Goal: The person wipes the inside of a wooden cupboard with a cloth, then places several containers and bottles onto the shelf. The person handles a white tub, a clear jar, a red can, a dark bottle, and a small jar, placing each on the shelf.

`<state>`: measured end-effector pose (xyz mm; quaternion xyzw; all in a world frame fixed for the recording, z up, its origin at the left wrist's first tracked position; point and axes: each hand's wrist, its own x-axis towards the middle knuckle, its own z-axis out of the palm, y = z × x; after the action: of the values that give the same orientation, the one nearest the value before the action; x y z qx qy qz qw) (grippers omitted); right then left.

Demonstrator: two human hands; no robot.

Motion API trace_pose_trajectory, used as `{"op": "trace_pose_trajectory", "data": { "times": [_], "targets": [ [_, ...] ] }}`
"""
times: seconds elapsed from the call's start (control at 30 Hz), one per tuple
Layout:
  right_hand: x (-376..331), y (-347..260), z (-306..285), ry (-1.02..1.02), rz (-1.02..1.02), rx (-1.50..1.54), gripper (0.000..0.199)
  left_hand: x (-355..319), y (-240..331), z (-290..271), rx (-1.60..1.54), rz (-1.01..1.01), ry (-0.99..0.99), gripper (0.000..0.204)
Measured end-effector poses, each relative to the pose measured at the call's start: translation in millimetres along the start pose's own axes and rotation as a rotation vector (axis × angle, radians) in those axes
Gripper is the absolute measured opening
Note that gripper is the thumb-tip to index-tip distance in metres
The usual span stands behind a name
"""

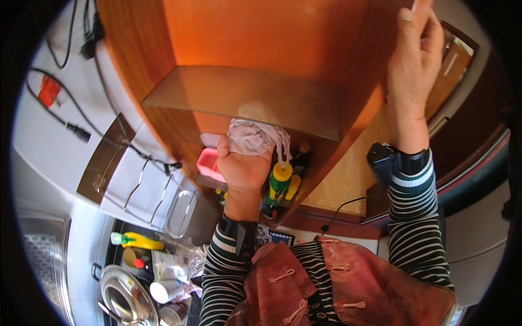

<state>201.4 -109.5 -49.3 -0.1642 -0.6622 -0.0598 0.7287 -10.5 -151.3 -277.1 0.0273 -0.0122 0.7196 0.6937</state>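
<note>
My left hand [243, 169] is inside a wooden cabinet [128, 60], palm turned up beneath a dark glass shelf [244, 95]. On its palm and fingers lies a crumpled thin white plastic bag [251, 138], its handles trailing to the right. The bag hides most of the fingertips; the thumb sticks up beside it. At the upper right, my right hand [416, 60] is closed around the cabinet's side edge. Close to my left hand are a pink plastic box [210, 164] and a green bottle with a yellow cap [278, 182].
A dark bottle [302, 155] stands on the lower shelf. Black cables [103, 130] hang along the white wall at left. On the counter below are a metal pot lid [128, 296], a yellow spray bottle [142, 240] and white cups [166, 291]. A sink [46, 255] lies far left.
</note>
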Motion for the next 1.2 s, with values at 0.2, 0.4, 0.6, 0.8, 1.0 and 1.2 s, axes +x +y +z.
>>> {"op": "trace_pose_trajectory", "data": {
  "times": [0.2, 0.4, 0.6, 0.8, 1.0, 1.2],
  "targets": [
    [0, -9, 11, -0.043, -0.023, 0.223, 0.039, 61, -56, -12, 0.110, -0.067, -0.222, 0.049],
    [-3, -9, 12, -0.012, -0.033, 0.210, 0.041, 80, -103, -13, -0.313, -0.412, -0.474, 0.044],
    [-1, -7, 14, -0.003, -0.050, 0.211, 0.041, 78, -106, 2, -0.206, -0.403, -0.424, 0.047],
    [-3, -13, 14, -0.022, -0.020, 0.207, 0.042, 61, -92, 8, -0.133, -0.409, -0.301, 0.047],
    [-3, -14, 15, -0.005, -0.003, 0.143, 0.042, 18, -71, 13, -0.113, -0.419, -0.241, 0.050],
    [-2, -11, 14, 0.029, -0.011, 0.117, 0.041, -18, -42, 16, -0.156, -0.445, -0.251, 0.060]
  ]
}}
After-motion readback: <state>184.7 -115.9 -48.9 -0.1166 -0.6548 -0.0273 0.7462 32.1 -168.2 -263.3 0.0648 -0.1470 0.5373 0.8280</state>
